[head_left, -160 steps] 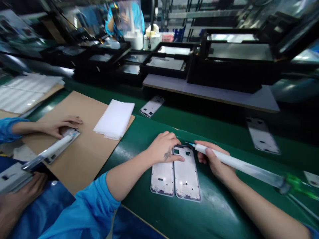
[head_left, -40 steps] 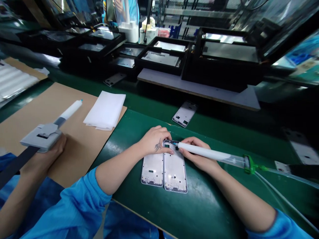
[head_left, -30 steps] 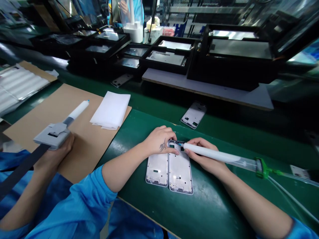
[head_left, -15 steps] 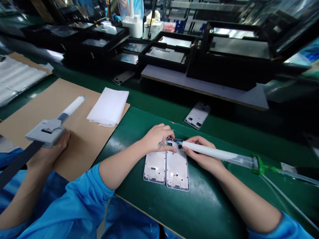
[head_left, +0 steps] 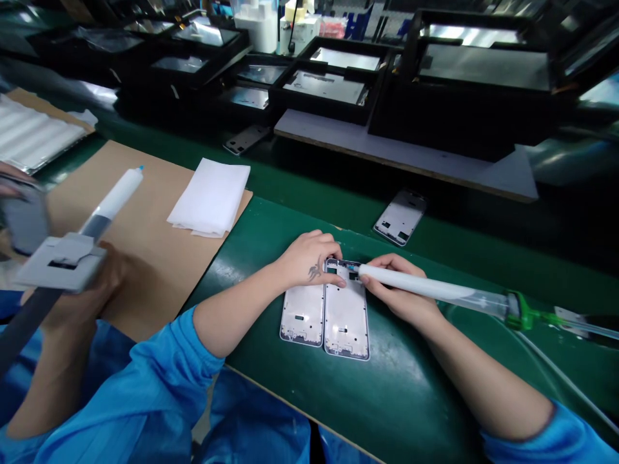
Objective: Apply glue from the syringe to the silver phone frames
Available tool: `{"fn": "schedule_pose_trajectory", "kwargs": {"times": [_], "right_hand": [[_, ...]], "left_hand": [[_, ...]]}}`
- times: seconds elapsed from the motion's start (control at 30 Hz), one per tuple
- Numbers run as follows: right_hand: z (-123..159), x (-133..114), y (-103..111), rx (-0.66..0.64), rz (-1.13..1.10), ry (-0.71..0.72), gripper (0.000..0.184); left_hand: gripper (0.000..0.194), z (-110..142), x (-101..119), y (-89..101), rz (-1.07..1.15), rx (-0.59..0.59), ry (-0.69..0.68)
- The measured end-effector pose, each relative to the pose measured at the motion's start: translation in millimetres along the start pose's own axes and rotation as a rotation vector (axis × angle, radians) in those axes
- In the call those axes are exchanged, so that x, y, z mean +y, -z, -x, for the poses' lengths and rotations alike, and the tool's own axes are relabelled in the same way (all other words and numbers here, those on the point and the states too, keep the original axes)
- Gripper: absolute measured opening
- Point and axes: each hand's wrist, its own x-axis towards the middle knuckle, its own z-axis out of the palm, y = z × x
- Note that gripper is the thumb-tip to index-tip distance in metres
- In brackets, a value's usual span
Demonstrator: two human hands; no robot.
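Two pale metal phone frames lie side by side on the green bench, the right phone frame [head_left: 345, 316] touching or nearly touching the left phone frame [head_left: 302, 316]. My left hand [head_left: 314, 261] grips the right frame's upper left edge, thumb on its face and fingers over the top corner. My right hand [head_left: 403, 290] is closed around a white dispensing syringe [head_left: 425, 283] with a green cap and a clear air tube. The syringe's blue tip rests at the right frame's top edge, near the cutouts; whether it touches, I cannot tell.
At left, a co-worker's hand [head_left: 104, 283] holds another dispensing syringe [head_left: 116, 196], above brown cardboard [head_left: 149, 283]. Folded white cloth [head_left: 210, 196] lies beside it. Farther back are a loose phone frame [head_left: 401, 216], a grey board [head_left: 401, 154] and black fixtures [head_left: 319, 106].
The view has shifted a little. My syringe tip stays near the top of the right frame. At left, a co-worker's hand with a phone frame has come into view.
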Motion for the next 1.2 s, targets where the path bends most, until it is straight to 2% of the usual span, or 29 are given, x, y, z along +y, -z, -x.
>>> {"fn": "schedule_pose_trajectory", "kwargs": {"times": [0.33, 0.7, 1.07, 1.2], "right_hand": [[0.3, 2.8, 1.1, 0.0, -0.003, 0.003, 0.025], [-0.7, -1.5, -0.8, 0.054, 0.038, -0.016, 0.026], [-1.1, -3.9, -1.4, 0.067, 0.036, -0.027, 0.023], [-0.8, -5.7, -0.7, 0.053, 0.045, -0.035, 0.025]], "left_hand": [[0.06, -1.1, 1.4, 0.6, 0.005, -0.004, 0.004], [0.051, -0.9, -0.7, -2.5, 0.022, 0.005, -0.01], [0.05, -1.5, 0.6, -2.9, 0.016, 0.005, -0.014], [0.055, -2.9, 0.4, -4.2, 0.003, 0.012, -0.027]]}}
